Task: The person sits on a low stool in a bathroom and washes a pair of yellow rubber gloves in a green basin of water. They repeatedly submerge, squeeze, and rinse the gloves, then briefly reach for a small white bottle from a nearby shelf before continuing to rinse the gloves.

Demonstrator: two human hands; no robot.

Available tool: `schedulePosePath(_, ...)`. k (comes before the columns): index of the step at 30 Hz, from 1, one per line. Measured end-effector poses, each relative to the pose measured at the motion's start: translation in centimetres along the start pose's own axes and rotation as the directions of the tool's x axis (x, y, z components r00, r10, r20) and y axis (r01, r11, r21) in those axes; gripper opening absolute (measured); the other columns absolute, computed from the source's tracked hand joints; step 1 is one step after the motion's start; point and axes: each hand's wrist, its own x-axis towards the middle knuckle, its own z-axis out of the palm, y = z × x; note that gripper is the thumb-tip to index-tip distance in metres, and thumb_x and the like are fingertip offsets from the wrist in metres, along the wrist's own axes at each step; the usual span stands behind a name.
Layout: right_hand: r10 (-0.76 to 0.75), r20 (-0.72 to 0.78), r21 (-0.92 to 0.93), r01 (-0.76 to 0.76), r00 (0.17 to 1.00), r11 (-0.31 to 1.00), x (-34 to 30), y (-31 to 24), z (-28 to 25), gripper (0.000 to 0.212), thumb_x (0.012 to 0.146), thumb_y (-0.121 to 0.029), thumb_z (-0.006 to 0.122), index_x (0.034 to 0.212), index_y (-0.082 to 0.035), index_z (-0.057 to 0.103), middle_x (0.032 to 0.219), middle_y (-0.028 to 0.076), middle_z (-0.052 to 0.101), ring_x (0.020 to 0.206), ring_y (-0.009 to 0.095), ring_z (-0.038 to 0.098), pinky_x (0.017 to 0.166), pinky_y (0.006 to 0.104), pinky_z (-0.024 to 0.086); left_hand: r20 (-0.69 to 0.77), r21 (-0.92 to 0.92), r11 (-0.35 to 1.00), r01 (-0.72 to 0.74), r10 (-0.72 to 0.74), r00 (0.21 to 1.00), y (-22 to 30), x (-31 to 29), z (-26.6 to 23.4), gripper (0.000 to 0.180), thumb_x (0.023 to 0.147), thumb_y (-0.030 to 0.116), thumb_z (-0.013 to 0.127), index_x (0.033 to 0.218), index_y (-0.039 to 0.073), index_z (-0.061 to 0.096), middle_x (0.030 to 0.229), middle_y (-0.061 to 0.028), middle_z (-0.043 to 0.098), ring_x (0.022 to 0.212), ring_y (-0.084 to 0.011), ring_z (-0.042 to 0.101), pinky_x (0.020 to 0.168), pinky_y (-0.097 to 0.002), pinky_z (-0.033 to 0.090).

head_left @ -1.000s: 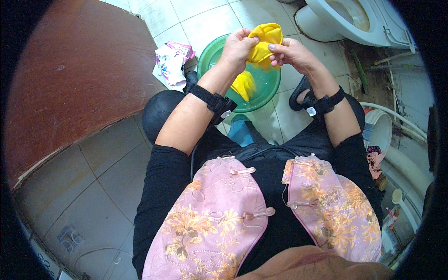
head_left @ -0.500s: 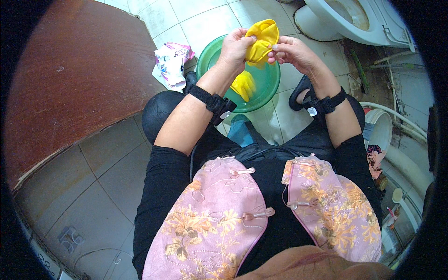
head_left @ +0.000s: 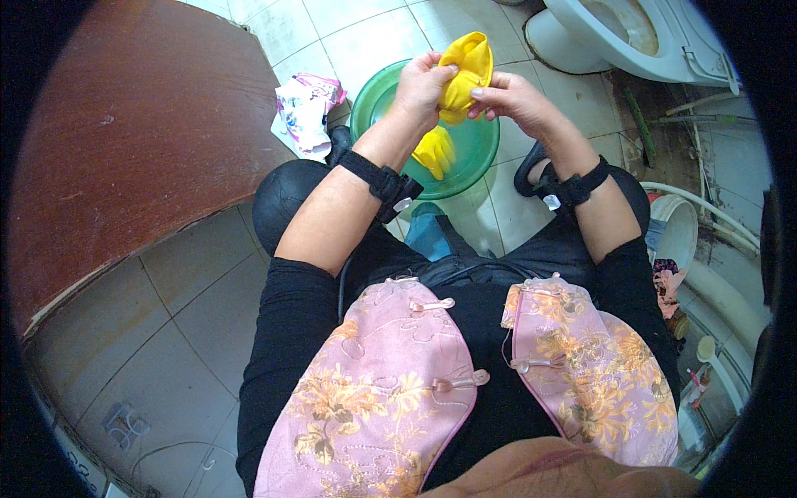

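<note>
A yellow rubber glove point(head_left: 466, 68) is held up over a round green basin point(head_left: 476, 170), its cuff uppermost. My left hand point(head_left: 421, 85) grips the glove's left side, thumb across the front. From the right, my right hand point(head_left: 508, 98) pinches its lower part between thumb and fingers. Yellow glove fingers point(head_left: 433, 153) show down in the basin, past my left wrist. Whether they belong to the held glove or to a second one I cannot tell, since my left hand and forearm hide part of that area.
A white-and-pink plastic package point(head_left: 305, 112) lies left of the basin, beside a large brown wooden panel point(head_left: 141, 149). At the far right stands a white toilet point(head_left: 573, 37). A white bucket point(head_left: 677, 228) sits by my right knee, near white pipes point(head_left: 706, 209). Tiled floor point(head_left: 365, 41) surrounds the basin.
My right hand has shifted a little left along the glove, its fingers closing further over the lower part. The cuff looks narrower and more folded. My left hand has barely moved.
</note>
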Motion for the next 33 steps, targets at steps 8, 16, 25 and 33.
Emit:
schedulePosePath(8,-0.008,-0.021,0.019,0.008,1.0,1.0,-0.1,-0.4,-0.7,0.03,0.088,-0.03,0.057,0.103,-0.005,0.06,0.086,0.003,0.067,0.074,0.008,0.063,0.061,0.0193,0.044,-0.002,-0.027,1.0,-0.01,0.01,1.0,0.0,0.6,-0.3,0.021,0.085,0.003,0.055,0.106,0.0,0.053,0.096,-0.0108,0.061,0.083,-0.0216,0.063,0.076,-0.0339,0.053)
schedulePosePath(16,-0.021,-0.017,-0.089,0.019,1.0,0.996,0.2,0.4,0.6,0.028,0.086,-0.029,0.061,0.099,-0.005,0.062,0.084,0.003,0.067,0.072,0.007,0.062,0.06,0.0184,0.043,-0.038,-0.025,1.0,0.004,-0.005,0.999,-0.3,0.0,0.2,0.019,0.084,0.002,0.055,0.103,0.0,0.052,0.093,-0.0101,0.06,0.08,-0.0204,0.062,0.071,-0.032,0.053)
schedulePosePath(25,-0.036,-0.065,-0.095,0.03,0.997,0.995,0.3,0.0,-0.5,0.024,0.087,-0.023,0.059,0.101,-0.004,0.062,0.084,0.003,0.067,0.072,0.008,0.062,0.06,0.0183,0.042,-0.059,-0.045,0.999,0.011,-0.013,0.998,0.0,0.5,-0.3,0.022,0.085,0.003,0.055,0.106,0.001,0.05,0.095,-0.0108,0.059,0.082,-0.0218,0.062,0.072,-0.0329,0.053)
schedulePosePath(33,0.0,-0.057,0.01,0.0,0.998,1.0,0.5,0.8,0.6,0.028,0.083,-0.022,0.064,0.104,-0.004,0.06,0.086,0.004,0.066,0.073,0.008,0.061,0.06,0.0183,0.043,-0.024,-0.049,0.999,0.014,-0.015,1.0,-0.3,0.3,-0.1,0.022,0.085,0.004,0.054,0.107,0.0,0.05,0.095,-0.0114,0.059,0.082,-0.0213,0.061,0.072,-0.0325,0.053)
